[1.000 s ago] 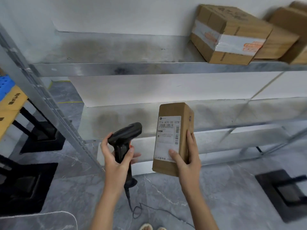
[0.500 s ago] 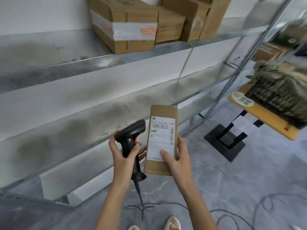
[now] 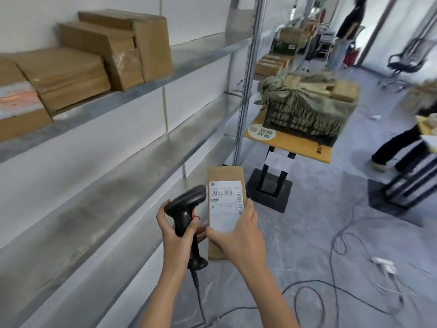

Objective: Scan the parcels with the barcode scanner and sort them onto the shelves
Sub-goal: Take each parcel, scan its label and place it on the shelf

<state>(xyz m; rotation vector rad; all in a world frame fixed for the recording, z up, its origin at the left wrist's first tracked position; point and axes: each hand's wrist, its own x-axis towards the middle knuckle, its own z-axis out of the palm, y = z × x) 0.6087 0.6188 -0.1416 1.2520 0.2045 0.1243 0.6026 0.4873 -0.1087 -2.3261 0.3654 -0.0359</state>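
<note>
My right hand (image 3: 238, 235) grips a slim brown cardboard parcel (image 3: 224, 176) upright, its white barcode label (image 3: 225, 204) facing me. Just left of it, my left hand (image 3: 176, 235) holds a black barcode scanner (image 3: 186, 207) by the handle, the head pointing up and right toward the label. The scanner's cable (image 3: 199, 297) hangs down to the floor. Steel shelves (image 3: 132, 159) run along the left; several brown parcels (image 3: 106, 53) sit on the upper shelf.
A yellow stand (image 3: 290, 140) carries a dark crate (image 3: 305, 114) of parcels under a green sack, ahead on the right. Loose cables (image 3: 335, 242) lie on the grey floor. A person's legs (image 3: 397, 147) are at the right edge, another person (image 3: 347, 27) stands far back.
My view has swung to the right along the shelves, bringing the crate stand and the aisle into sight. Both hands keep the scanner and parcel close together as before.
</note>
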